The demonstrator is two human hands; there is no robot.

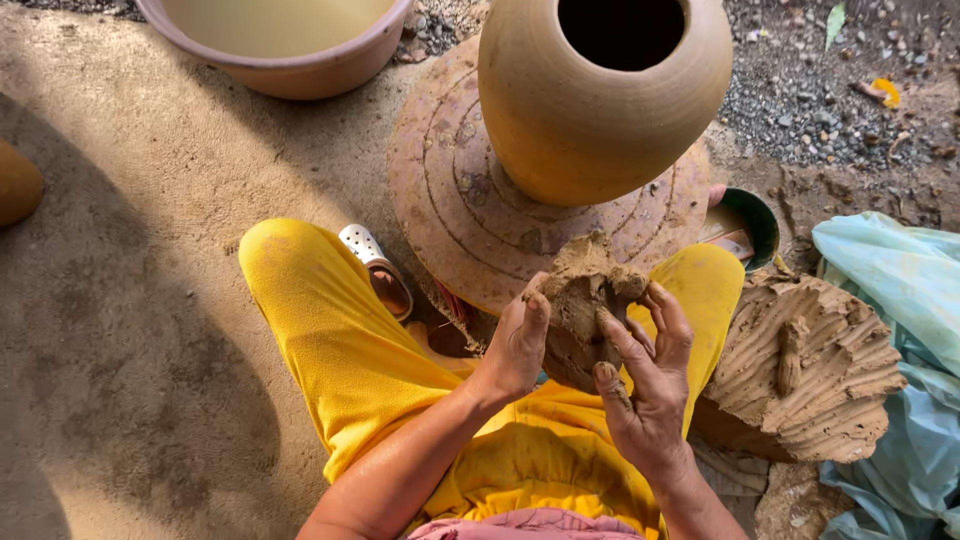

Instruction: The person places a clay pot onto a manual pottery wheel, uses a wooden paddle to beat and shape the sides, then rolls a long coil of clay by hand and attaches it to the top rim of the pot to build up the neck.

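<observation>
1. Two hands in view. Left hand (pixel 520 345) cups the left side of one clay lump (pixel 583 305), thumb up along its edge. Right hand (pixel 645 385) has fingers spread across the lump's front, fingertips pressing in. Both hands mud-smeared.
2. One clay lump: wet, grey-brown, ragged torn top, irregular chunk. Held above the lap, just in front of the wheel edge.
3. One clay pot (pixel 600 95): round-bellied, smooth tan wall, dark open mouth, narrowing to its base. Stands upright on the disc.
4. One round disc (pixel 450 190): flat, reddish-brown, concentric ridges, clay-stained.
5. One big clay block (pixel 805 365) to the right: grey-brown, surface scored in parallel grooves, one small clay roll lying on top.
6. One basin (pixel 290 65) at top left: pinkish rim, pale murky liquid inside.
7. One small green-rimmed bowl (pixel 755 220) right of the disc, partly hidden.
8. One sandal (pixel 375 265): pale strap with holes, beside the left knee.
9. Yellow trousers (pixel 340 350): soft cloth, knees bent either side of the disc.
10. Light blue plastic sheet (pixel 900 290), crumpled, far right.
11. Ground (pixel 130 300): packed dirt, gravel at top right.
</observation>
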